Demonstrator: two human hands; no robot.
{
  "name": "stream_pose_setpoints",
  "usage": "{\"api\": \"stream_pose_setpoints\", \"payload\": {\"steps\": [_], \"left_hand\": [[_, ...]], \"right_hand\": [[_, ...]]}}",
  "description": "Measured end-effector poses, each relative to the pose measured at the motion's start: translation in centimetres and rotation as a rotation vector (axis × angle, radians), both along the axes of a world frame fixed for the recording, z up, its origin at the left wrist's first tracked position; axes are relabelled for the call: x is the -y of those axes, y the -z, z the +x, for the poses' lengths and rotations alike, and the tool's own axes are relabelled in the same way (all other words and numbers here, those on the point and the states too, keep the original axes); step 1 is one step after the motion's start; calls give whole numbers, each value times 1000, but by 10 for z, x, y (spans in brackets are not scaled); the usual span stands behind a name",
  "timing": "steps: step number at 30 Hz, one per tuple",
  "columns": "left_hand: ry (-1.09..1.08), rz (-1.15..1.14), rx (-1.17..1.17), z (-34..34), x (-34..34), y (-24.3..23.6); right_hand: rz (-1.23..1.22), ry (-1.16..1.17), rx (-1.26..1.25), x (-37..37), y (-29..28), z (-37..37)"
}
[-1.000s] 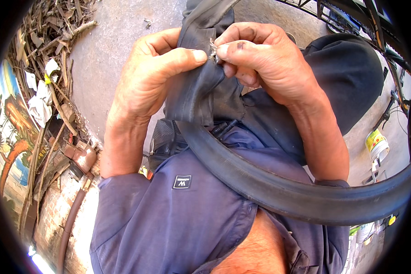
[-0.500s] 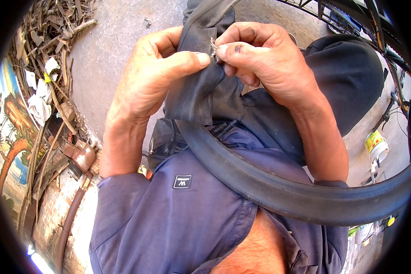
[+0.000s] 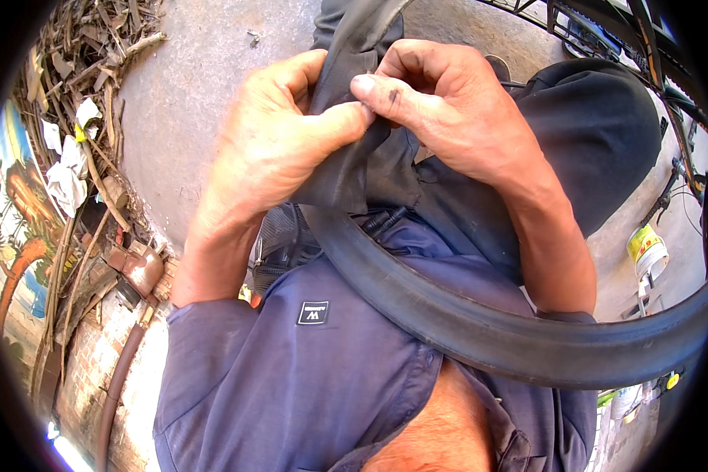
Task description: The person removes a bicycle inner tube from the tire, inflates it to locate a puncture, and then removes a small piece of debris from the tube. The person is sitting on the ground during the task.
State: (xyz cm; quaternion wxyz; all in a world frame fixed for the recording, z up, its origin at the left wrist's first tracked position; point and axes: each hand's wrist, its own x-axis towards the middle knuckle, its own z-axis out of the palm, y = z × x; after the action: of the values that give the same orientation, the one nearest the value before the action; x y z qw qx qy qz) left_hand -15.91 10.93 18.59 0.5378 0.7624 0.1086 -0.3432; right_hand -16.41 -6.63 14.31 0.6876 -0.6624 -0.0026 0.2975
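A flattened black rubber inner tube (image 3: 511, 346) curves from the right across my lap and up between my hands. My left hand (image 3: 271, 130) is closed on its upper stretch, the fingers behind the rubber and the thumb lying across the front. From the right, my right hand (image 3: 456, 110) pinches the same stretch. Its thumb, dark with grime, presses down just above my left thumb tip. Both thumb tips nearly meet on the tube. Whatever lies beneath the right thumb is hidden, and the right fingertips are partly covered.
My dark trouser leg (image 3: 598, 141) is bent beside the right hand. Bicycle parts (image 3: 661, 47) stand at the upper right, above a white and yellow bucket (image 3: 647, 250). At the left are piled wood scraps (image 3: 94, 55), crumpled white paper (image 3: 68, 185) and a brown pipe (image 3: 122, 385).
Both thumbs have shifted onto the tube and come closer together. The small pale, frayed bit that showed between the right thumb and finger is out of sight now.
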Motion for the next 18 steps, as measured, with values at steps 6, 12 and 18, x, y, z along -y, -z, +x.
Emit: {"api": "stream_pose_setpoints", "payload": {"steps": [6, 12, 18], "left_hand": [[-148, -153, -31, -5, 5, 2], [-275, -406, -40, -2, 8, 6], [-421, -546, -29, -11, 12, 15]], "right_hand": [[75, 40, 72, 2, 9, -2], [281, 195, -134, 1, 1, -2], [427, 281, -229, 0, 1, -7]]}}
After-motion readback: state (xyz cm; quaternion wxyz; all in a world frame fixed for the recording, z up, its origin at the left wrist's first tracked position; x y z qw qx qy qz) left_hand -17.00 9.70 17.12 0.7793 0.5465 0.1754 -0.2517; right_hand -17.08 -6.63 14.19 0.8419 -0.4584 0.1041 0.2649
